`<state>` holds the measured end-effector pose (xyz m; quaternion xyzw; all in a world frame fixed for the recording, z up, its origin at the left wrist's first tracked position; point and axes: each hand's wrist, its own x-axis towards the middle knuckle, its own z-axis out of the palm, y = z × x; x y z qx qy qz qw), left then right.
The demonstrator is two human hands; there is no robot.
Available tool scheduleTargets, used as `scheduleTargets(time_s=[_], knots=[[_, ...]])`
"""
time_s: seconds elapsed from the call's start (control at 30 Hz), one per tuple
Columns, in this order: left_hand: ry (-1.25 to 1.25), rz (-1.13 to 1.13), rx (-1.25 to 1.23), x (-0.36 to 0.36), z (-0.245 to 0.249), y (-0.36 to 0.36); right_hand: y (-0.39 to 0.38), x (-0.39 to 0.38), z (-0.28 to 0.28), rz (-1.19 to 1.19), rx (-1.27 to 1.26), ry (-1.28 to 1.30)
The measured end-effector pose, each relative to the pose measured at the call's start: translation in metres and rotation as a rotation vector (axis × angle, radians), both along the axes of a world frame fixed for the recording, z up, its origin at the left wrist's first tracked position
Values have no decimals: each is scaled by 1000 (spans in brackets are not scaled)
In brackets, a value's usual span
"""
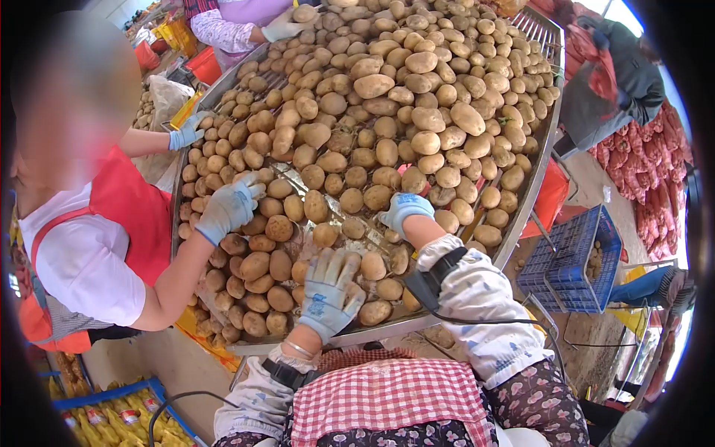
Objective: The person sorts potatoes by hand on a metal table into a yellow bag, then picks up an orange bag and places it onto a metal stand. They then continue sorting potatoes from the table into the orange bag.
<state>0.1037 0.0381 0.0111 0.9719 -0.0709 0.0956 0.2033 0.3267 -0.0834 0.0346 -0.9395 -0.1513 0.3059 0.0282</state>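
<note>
A big heap of potatoes (372, 86) covers a metal sorting table (541, 160). Near the table's front edge, my left hand (328, 293) lies in a pale blue glove, fingers spread forward over potatoes, none gripped. My right hand (407, 211), also gloved, reaches further in, its fingers bent down against the potatoes; its fingertips are partly hidden, and whatever they hold cannot be made out. Single potatoes lie between and around both hands, with bits of the metal surface showing.
A co-worker in a red apron (134, 216) has both gloved hands on the potatoes at the left. Another person's gloved hand (284, 26) is at the far edge. Blue crates (570, 261) and red mesh sacks (648, 164) stand right; bagged goods (119, 417) lie lower left.
</note>
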Motion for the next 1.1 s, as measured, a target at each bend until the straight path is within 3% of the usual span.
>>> scheduleTargets(time_s=[0.2,0.27,0.37,0.43,0.53,0.97,1.1], knots=[[-52,279,-43,-49,-22,23,5,-4,-4,-45,-55,-18],[-78,299,-55,-48,-24,22,4,-13,-13,-94,7,-152],[-145,256,-103,-35,-15,14,7,-13,-15,-101,-33,-113],[-79,69,-99,-17,-4,7,5,-12,-12,-78,-42,-72],[19,50,8,-2,-17,3,6,-20,1,6,-85,-32],[98,174,27,-34,-28,21,14,-23,-25,-116,-65,-143],[67,173,-1,-35,-31,22,5,-27,-24,11,20,-208]])
